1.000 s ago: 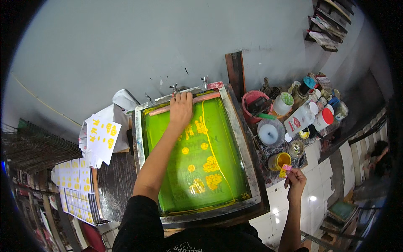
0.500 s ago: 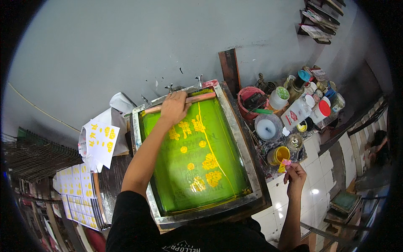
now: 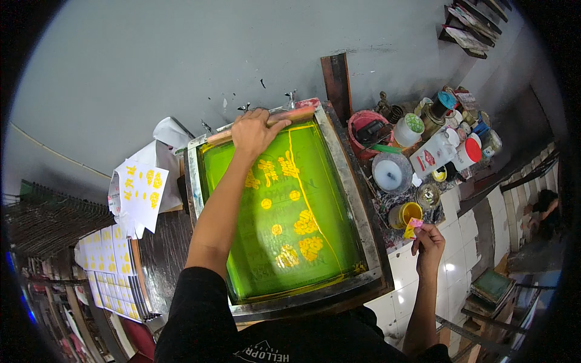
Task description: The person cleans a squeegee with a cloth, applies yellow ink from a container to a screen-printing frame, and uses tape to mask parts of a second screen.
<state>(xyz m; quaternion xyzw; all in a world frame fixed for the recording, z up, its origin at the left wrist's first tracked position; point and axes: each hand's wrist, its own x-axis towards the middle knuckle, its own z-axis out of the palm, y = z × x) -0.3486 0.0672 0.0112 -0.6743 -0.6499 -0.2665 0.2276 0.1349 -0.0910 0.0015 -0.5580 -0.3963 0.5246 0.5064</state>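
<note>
My left hand (image 3: 253,130) is wrapped over the wooden grip of a squeegee (image 3: 295,115), which lies across the far end of a screen-printing frame (image 3: 357,233). The green mesh (image 3: 242,227) shows yellow patterns and a long yellow ink streak down its right side. Out to the right, my right hand (image 3: 428,241) pinches a small pink-and-yellow card piece (image 3: 413,226) between thumb and fingers. Next to it stands a tub of yellow ink (image 3: 397,216); the card is close to its rim, and I cannot tell whether they touch.
Bottles and jars (image 3: 433,151) crowd the side table, with a pink bucket (image 3: 357,130) and a bowl (image 3: 390,172). Metal clamps (image 3: 291,97) stand behind the frame. At left are printed sheets (image 3: 140,193) and a sheet stack (image 3: 112,266). Another person (image 3: 548,202) is at far right.
My left hand and the squeegee have moved slightly away from me, to the frame's far edge. The right hand keeps the card near the ink tub, turned a little. The whole view has shifted slightly.
</note>
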